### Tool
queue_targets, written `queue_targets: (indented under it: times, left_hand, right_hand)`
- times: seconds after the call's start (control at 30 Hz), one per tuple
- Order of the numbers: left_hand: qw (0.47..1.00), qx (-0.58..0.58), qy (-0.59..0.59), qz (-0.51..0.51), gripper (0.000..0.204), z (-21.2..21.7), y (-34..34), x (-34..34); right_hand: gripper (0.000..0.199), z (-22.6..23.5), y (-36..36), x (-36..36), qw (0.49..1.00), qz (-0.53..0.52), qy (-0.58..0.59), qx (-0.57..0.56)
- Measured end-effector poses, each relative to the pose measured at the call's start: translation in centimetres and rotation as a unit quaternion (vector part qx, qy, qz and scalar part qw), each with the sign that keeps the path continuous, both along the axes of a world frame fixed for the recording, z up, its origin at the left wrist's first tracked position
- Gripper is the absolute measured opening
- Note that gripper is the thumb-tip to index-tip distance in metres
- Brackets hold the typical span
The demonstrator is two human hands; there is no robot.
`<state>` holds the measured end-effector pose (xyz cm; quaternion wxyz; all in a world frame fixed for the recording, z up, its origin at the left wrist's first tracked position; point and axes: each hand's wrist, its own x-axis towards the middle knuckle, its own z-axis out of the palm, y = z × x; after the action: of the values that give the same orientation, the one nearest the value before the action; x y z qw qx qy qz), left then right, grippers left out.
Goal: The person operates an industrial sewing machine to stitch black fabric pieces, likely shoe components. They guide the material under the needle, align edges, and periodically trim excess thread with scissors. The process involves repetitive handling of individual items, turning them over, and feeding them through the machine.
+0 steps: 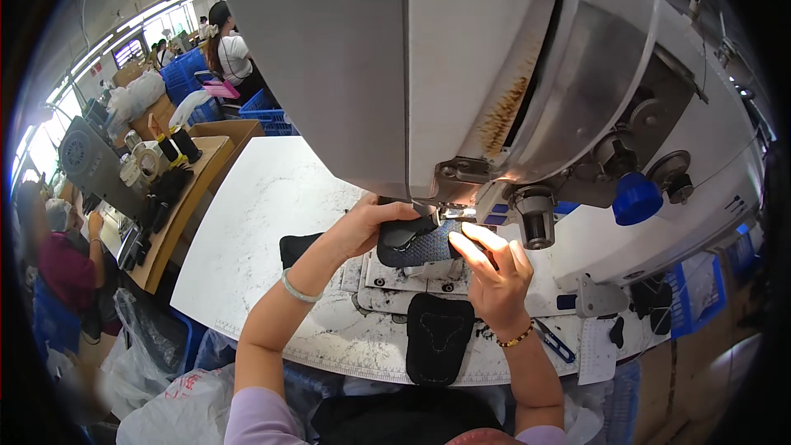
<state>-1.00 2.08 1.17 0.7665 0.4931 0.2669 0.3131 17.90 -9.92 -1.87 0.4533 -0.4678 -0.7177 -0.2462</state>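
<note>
Under the head of a large white sewing machine [329,58] lies a fabric piece [424,249], black at its left and grey-blue textured at its right. My left hand [362,227] pinches its black upper-left part, thumb stretched toward the needle area. At the right edge of the piece, my right hand [498,276] has its thumb and forefinger closed on the fabric close to the presser foot, the other fingers loosely bent. A black panel [439,338] with pale outline stitching lies just below, at the table's front edge. The needle point itself is hard to make out.
The white table [247,198] is sprinkled with dark lint. Blue-black thread snips [556,340] lie right of my right wrist, beside a white card [597,350]. Another black piece [298,249] rests behind my left forearm. At the left, a person [70,247] sits by another machine [99,165].
</note>
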Motion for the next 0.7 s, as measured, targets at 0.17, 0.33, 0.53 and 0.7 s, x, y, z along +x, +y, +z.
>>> queue_targets:
  times: [0.17,0.33,0.53,0.7]
  left_hand:
    - [0.999,0.019,-0.043,0.027,0.034,-0.7,-0.7,0.5]
    - [0.992,0.064,-0.075,0.073,0.026,-1.5,-1.9,0.6]
    - [0.986,0.118,-0.096,0.074,0.022,-2.5,-2.6,0.3]
    - [0.984,0.114,-0.096,0.097,0.02,-2.5,-3.1,0.7]
  right_hand:
    - [0.042,-0.2,-0.1,0.1,1.0,-0.002,0.011,0.004]
    - [0.037,-0.9,0.2,0.6,1.0,-0.006,0.02,0.019]
    - [0.037,-1.1,0.3,0.7,1.0,-0.01,0.018,0.014]
    - [0.036,-1.2,0.0,0.5,1.0,-0.013,0.007,0.026]
